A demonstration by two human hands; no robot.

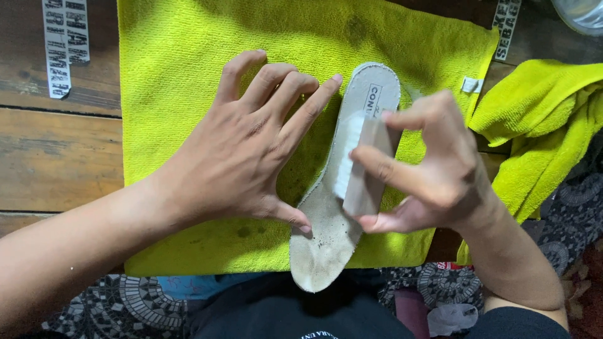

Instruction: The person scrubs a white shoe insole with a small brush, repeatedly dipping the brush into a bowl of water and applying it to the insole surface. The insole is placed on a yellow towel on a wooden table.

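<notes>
A worn grey-white shoe insole (326, 242) lies lengthwise on a bright yellow-green cloth (182, 69), its near end dirty and hanging over the cloth's front edge. My left hand (251, 144) rests beside it with fingers spread, thumb and fingertips touching the insole's left edge. My right hand (433, 169) grips a small pale brush (363, 166) with white bristles, held on its side against the middle of the insole.
A second yellow-green cloth (534, 119) lies bunched at the right. The cloths sit on a dark wooden table (56, 150) with printed paper strips (63, 44) at the far left. A metal bowl rim (581, 12) shows top right. Patterned fabric (119, 301) lies below.
</notes>
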